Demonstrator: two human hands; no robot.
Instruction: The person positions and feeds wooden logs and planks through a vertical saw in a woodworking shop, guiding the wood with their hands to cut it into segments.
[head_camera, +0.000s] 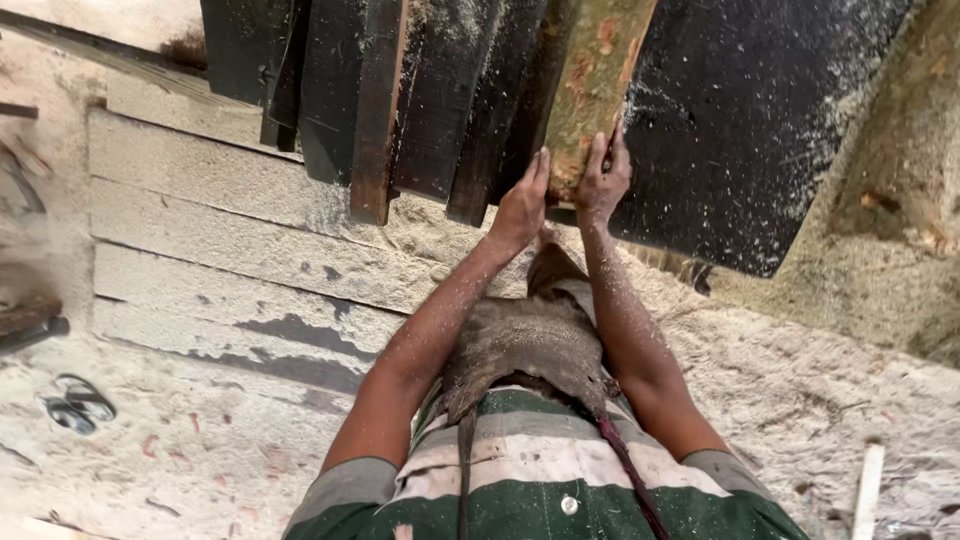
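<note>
A rough greenish-brown timber plank (595, 80) with reddish patches lies lengthwise away from me on a dark, sawdust-covered table (740, 130). My left hand (522, 205) presses against the plank's near end from the left side. My right hand (603, 175) grips the same end from the right, fingers wrapped up over its edge. Both forearms are dusted with sawdust. A worn leather apron (530, 345) hangs over my striped green and white shirt.
Several dark boards (375, 110) lie side by side left of the plank, ends jutting toward me. Pale planks (220, 250) cover the sawdust floor on the left. A pair of sandals (78, 402) lies at lower left, a white stick (866, 490) at lower right.
</note>
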